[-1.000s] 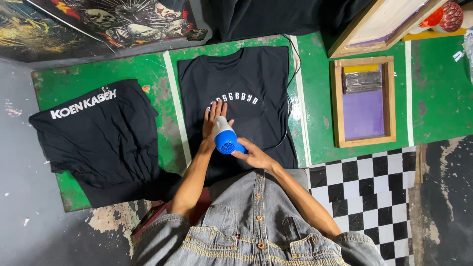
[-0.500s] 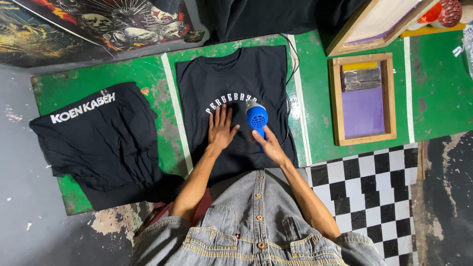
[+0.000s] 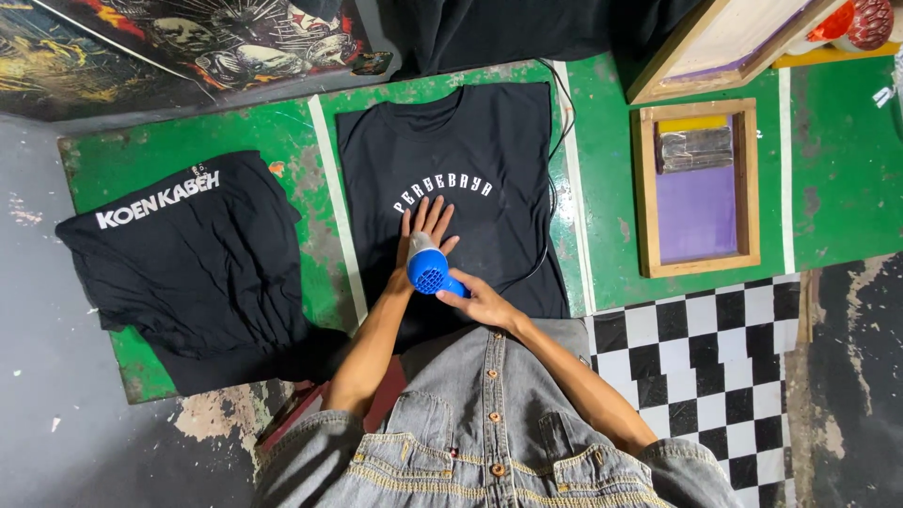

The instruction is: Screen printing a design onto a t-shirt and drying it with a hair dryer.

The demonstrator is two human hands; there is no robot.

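A black T-shirt (image 3: 480, 150) with an arc of white letters lies flat on the green table (image 3: 602, 188). My left hand (image 3: 425, 224) rests palm down on the shirt just below the letters, fingers spread. My right hand (image 3: 482, 303) grips a blue hair dryer (image 3: 430, 270), whose round blue end faces up at the camera. The dryer sits over my left wrist, close above the cloth. Its black cord (image 3: 555, 141) runs along the shirt's right edge.
A pile of black shirts with white print (image 3: 188, 263) lies at the table's left. A wooden screen frame with purple mesh and a squeegee (image 3: 698, 188) sits to the right, another frame (image 3: 715, 38) behind it. Dark posters (image 3: 188, 38) lean at the back left. Checkered floor (image 3: 715, 357) at right.
The dryer has swung back left, from beside the letters at the right to over my left wrist. My left hand stays flat on the shirt.
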